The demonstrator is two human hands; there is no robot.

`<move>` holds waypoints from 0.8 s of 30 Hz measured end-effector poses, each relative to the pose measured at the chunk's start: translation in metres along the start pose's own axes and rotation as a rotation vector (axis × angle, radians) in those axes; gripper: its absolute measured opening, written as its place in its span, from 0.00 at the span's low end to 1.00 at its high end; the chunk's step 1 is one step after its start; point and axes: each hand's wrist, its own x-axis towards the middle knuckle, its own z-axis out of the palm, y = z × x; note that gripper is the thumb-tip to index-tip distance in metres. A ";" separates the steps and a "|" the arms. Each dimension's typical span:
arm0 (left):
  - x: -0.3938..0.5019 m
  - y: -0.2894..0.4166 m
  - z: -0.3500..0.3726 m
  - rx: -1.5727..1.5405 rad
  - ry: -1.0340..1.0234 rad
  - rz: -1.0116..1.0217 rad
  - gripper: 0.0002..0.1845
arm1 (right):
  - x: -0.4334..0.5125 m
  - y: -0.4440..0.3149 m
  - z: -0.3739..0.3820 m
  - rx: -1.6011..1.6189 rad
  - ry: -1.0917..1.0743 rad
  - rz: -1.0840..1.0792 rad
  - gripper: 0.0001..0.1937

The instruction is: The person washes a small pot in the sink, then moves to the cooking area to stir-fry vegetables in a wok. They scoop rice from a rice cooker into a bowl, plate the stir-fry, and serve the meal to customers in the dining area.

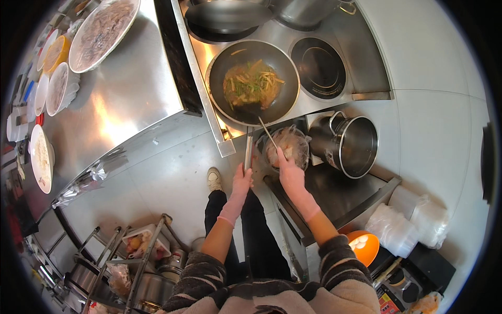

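Note:
Gripped in my left hand point(240, 184) is the metal handle point(249, 147) of a dark wok point(288, 94) on the stove. Inside the wok, strips of food with green pieces point(253, 82) lie in a brownish-yellow liquid. My right hand point(292, 176) holds the thin shaft of a spatula point(267, 131); its dark blade sits at the near side of the food. Both hands wear pink gloves. Beneath my right hand stands a plastic-lined container point(286, 147) of pale food, partly hidden by that hand and the shaft.
A flat round cooktop point(318, 68) lies right of the wok, with another pan point(229, 15) behind. A tall steel pot point(359, 147) stands to the right. Left, a steel counter point(129, 78) carries several bowls. An orange bowl of eggs point(364, 247) sits near my right elbow.

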 end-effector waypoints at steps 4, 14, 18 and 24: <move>0.001 -0.004 0.001 -0.011 0.008 0.032 0.28 | 0.045 -0.014 0.030 0.065 0.125 0.046 0.33; -0.001 0.001 0.000 -0.022 -0.042 0.050 0.27 | 0.088 -0.009 0.008 0.009 0.072 0.041 0.33; 0.002 -0.001 -0.003 0.001 -0.010 0.012 0.27 | 0.064 0.004 -0.022 0.011 0.033 0.063 0.32; -0.001 0.004 -0.004 -0.013 -0.016 0.009 0.27 | 0.150 -0.024 -0.020 -0.003 0.259 0.033 0.30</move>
